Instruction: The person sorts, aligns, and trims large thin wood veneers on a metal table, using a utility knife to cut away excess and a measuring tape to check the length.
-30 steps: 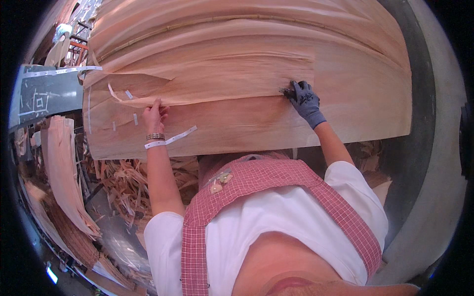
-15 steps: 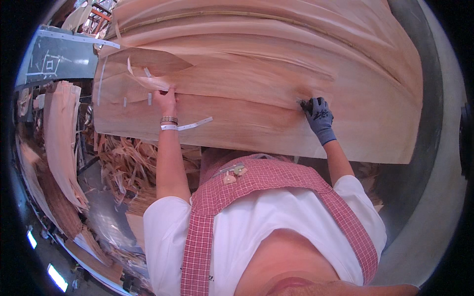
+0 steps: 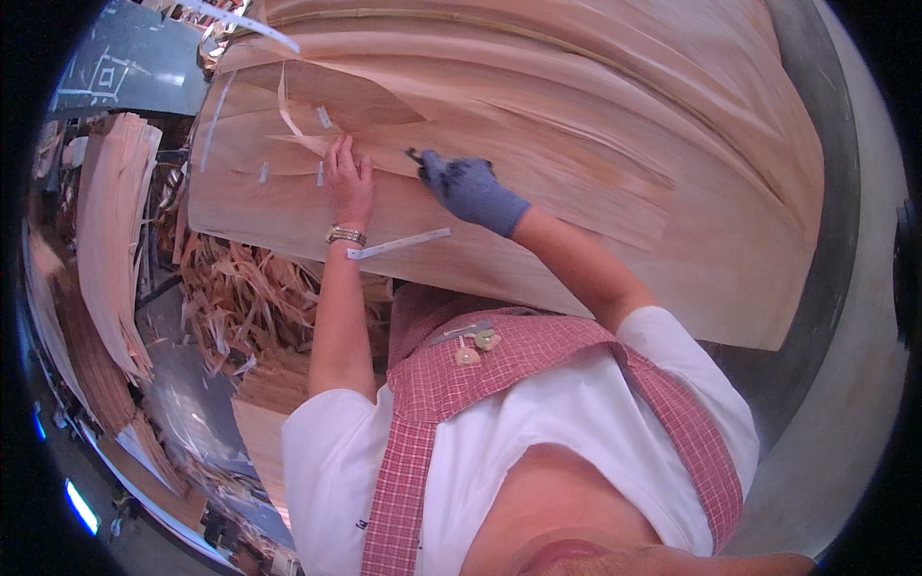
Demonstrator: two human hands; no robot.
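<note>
A broad sheet of thin wood veneer (image 3: 538, 252) lies before me, with a wavy overlapping layer and a darker patch at its left. My bare left hand (image 3: 349, 182) rests on the sheet, fingers stretched out, beside a narrow peeled veneer strip (image 3: 300, 136). A white perforated tape strip (image 3: 401, 244) hangs from my left wrist, below a metal watch (image 3: 346, 234). In a blue-grey glove with dark fingertips, my right hand (image 3: 471, 190) is closed around a small dark tool (image 3: 415, 156), whose kind I cannot make out. It is just right of my left hand.
Short white tape pieces (image 3: 264, 172) are stuck on the veneer's left part. Shredded veneer scraps (image 3: 245, 302) pile up below its left edge. Stacked veneer strips (image 3: 113, 245) stand farther left, near a grey-green panel (image 3: 144, 67). A grey curved surface (image 3: 834, 182) borders the right side.
My right hand has swept left along the sheet with the small dark tool, close to my left hand. My left hand's pinch on the veneer strip has loosened, and its fingers now lie flat.
</note>
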